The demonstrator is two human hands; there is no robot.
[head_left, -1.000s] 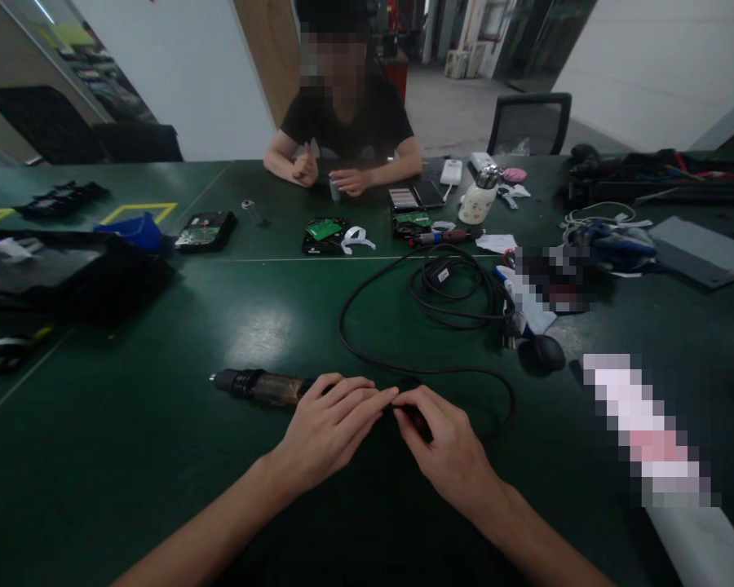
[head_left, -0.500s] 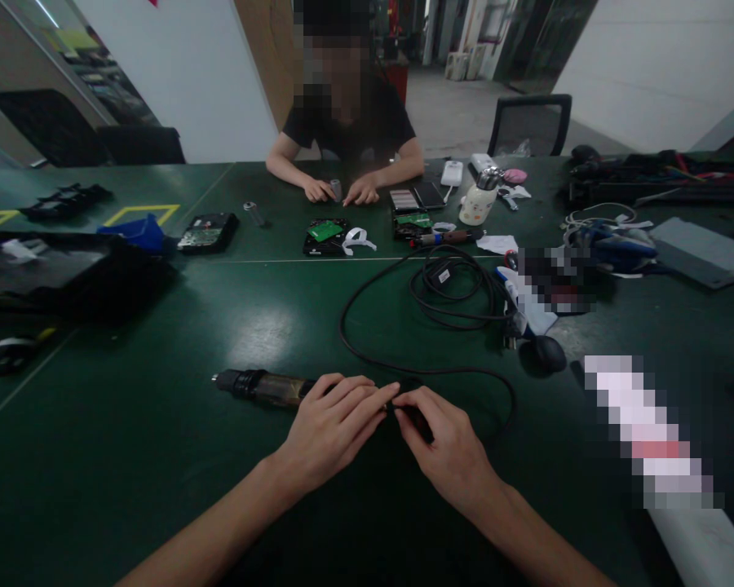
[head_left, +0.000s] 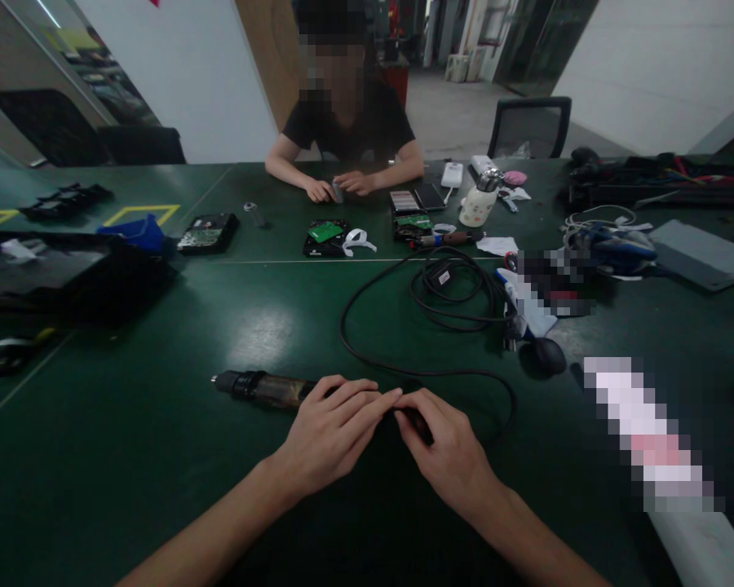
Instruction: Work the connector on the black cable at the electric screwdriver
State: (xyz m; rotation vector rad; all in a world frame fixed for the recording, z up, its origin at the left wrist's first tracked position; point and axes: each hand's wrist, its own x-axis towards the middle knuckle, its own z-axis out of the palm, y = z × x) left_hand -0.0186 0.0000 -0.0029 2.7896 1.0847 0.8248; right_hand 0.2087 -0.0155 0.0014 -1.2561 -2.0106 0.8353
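Note:
An electric screwdriver [head_left: 275,390] lies on the green table with its bit end pointing left. My left hand [head_left: 330,428] is wrapped over its rear part, thumb side hidden. Close against my left fingertips, my right hand [head_left: 444,436] pinches the dark end of the black cable [head_left: 458,371] at the tool's rear. Whether that end is seated in the tool is hidden by my fingers. From my right hand the cable loops across the table to a coil farther back.
Across the table sits a person [head_left: 351,130] with both hands on a small metal cylinder. Hard drives [head_left: 208,232] with green boards, a patterned bottle [head_left: 478,204] and another screwdriver [head_left: 446,238] lie between us. A black tray [head_left: 67,273] stands left; a dark rubber bulb [head_left: 547,355] lies right.
My hands stay almost in place; the gap between my left fingertip and right fingers has narrowed slightly. The person opposite has brought a second hand to the small cylinder.

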